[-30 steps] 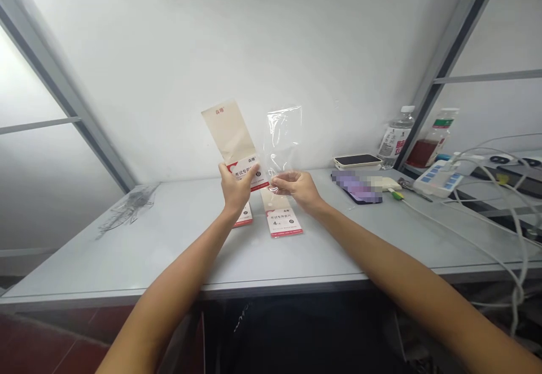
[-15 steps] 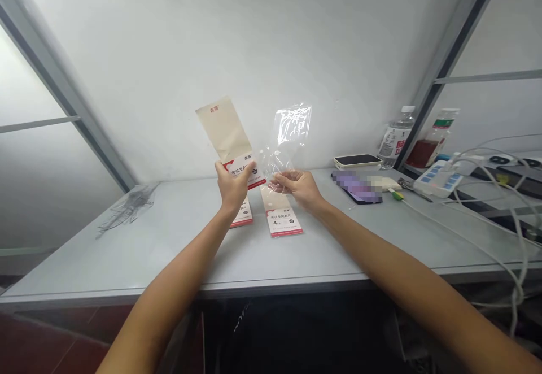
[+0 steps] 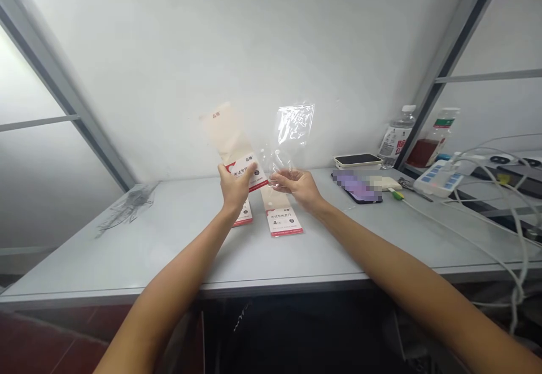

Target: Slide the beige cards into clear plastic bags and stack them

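My left hand [image 3: 236,188] is closed on a ruler-set package [image 3: 248,172], its thumb over the red-and-white printed label. The package's long beige part [image 3: 227,131] tilts up to the left. Pinched in my right hand [image 3: 298,186] is a clear, shiny plastic bag [image 3: 295,122] that stands up above the fingers. Both hands are raised over the desk, close together. Beneath them a second ruler-set package [image 3: 284,221] lies flat, label up. Another package [image 3: 243,214] lies to its left, partly hidden by my left hand and wrist.
On the right of the grey desk [image 3: 169,249] are a phone [image 3: 358,161], a purple pixelated item [image 3: 355,186], two bottles [image 3: 397,137] [image 3: 436,139] and a power strip [image 3: 440,177] with tangled white cables [image 3: 519,238]. A wall stands behind the desk.
The package in my left hand has shifted slightly right, and its beige part looks paler. The plastic bag in my right hand has moved a little to the right.
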Available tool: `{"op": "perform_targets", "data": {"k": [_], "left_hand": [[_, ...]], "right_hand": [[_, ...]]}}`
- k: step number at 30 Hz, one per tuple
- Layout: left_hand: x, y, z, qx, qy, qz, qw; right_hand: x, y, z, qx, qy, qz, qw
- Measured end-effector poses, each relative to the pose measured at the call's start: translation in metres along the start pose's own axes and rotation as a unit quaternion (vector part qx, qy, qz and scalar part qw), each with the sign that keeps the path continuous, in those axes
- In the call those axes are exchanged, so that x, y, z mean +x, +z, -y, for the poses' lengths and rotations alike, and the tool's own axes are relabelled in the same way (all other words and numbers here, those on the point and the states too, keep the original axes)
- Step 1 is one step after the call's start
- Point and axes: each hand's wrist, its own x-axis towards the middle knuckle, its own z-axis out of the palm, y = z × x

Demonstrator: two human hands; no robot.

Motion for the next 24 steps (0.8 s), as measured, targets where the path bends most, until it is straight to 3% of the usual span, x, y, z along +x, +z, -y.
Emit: {"op": "perform_targets", "data": {"k": [14, 24], "left_hand": [[0.001, -0.003, -0.005, 0.013, 0.022, -0.003, 1.000], [-0.009, 0.002, -0.010, 0.004, -0.011, 0.031, 0.999]], "right_hand": [[0.000, 0.001, 0.001, 0.023, 0.003, 0.014, 1.000], [0.001, 0.002, 0.000, 0.032, 0.000, -0.004, 0.999]]}}
